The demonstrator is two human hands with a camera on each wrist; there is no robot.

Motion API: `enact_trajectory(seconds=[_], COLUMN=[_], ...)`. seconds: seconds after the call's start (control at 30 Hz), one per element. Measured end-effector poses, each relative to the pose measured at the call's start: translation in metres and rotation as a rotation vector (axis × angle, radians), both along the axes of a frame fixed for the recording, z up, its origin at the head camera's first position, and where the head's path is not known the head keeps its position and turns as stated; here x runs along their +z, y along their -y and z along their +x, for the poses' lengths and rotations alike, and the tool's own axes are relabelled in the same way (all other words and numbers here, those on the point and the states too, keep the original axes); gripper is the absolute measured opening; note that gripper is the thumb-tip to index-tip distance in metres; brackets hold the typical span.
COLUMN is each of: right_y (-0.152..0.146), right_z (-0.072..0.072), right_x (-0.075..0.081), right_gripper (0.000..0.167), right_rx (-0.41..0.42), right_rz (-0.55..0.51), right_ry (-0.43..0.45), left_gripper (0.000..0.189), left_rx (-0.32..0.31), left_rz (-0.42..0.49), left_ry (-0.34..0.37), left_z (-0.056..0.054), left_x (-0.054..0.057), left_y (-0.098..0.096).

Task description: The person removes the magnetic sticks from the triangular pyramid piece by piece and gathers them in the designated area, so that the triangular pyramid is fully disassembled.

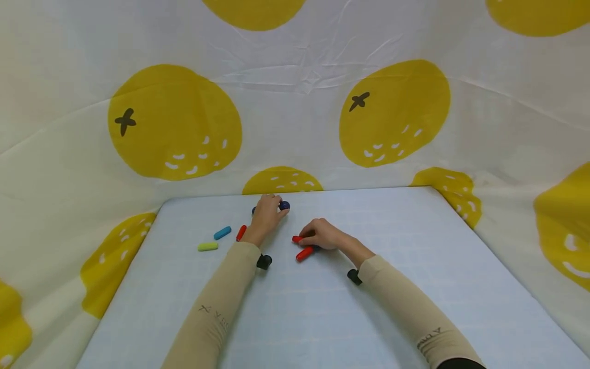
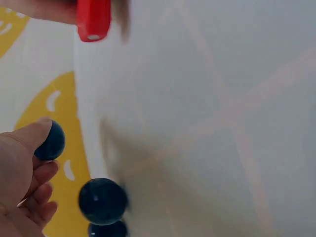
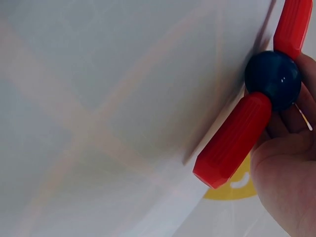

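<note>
Near the table's far edge, my left hand (image 1: pixel 266 218) pinches a dark blue ball (image 2: pixel 52 142) between thumb and fingers. Two more dark blue balls sit on the table close to that hand; the nearer one (image 2: pixel 102 201) shows fully in the left wrist view. To the right, my right hand (image 1: pixel 322 234) grips a red rod (image 3: pixel 293 27). That rod meets another dark blue ball (image 3: pixel 273 80), and a second red rod (image 3: pixel 234 140) meets the same ball at an angle. Fingers partly hide the gripped rod in the head view.
Left of my left forearm lie a loose red rod (image 1: pixel 241 233), a blue rod (image 1: pixel 222 232) and a yellow-green rod (image 1: pixel 208 246) on the white table (image 1: pixel 286 318). A fruit-patterned cloth (image 1: pixel 295 118) hangs behind the table's far edge.
</note>
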State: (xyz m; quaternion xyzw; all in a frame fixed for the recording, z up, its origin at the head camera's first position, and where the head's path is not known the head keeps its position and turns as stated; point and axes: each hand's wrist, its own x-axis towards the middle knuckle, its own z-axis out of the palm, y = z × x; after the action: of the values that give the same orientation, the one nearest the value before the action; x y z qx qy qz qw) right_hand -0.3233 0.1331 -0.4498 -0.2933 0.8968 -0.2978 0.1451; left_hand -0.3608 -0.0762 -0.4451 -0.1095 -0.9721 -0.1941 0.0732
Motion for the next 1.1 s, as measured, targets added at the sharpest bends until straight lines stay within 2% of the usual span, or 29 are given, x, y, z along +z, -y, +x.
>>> enact_trajectory(seconds=[0.1,0.2,0.4,0.6,0.77,0.9,1.1], right_y=[0.003,0.005,0.010,0.011,0.012,0.011,0.005], right_z=[0.000,0.001,0.002,0.003,0.004,0.004,0.005], right_x=[0.000,0.001,0.001,-0.001,-0.002,-0.002,0.000], right_gripper=[0.018,0.018,0.020,0.019,0.019,0.020,0.020], right_rx=[-0.002,-0.005,0.012,0.015,0.001,-0.015,-0.030], right_rz=[0.006,0.015,0.015,0.009,0.019,0.039,0.052], right_ry=[0.002,0.000,-0.012,-0.008,0.003,0.019,0.012], left_gripper=[0.043,0.043,0.046,0.046,0.050,0.051,0.048], left_rx=[0.020,0.038,0.081,0.087,0.104,0.087,0.000], left_rz=[-0.113,-0.210,-0.284,-0.285,-0.242,-0.209,-0.193], left_ry=[-0.007,-0.012,0.008,0.015,-0.003,-0.032,-0.106], left_z=[-0.008,-0.011,-0.011,-0.013,-0.010,-0.002,0.017], left_x=[-0.005,-0.008,-0.012,-0.015,-0.010,-0.003,0.004], left_y=[0.001,0.001,0.004,0.007,0.009,0.010,0.017])
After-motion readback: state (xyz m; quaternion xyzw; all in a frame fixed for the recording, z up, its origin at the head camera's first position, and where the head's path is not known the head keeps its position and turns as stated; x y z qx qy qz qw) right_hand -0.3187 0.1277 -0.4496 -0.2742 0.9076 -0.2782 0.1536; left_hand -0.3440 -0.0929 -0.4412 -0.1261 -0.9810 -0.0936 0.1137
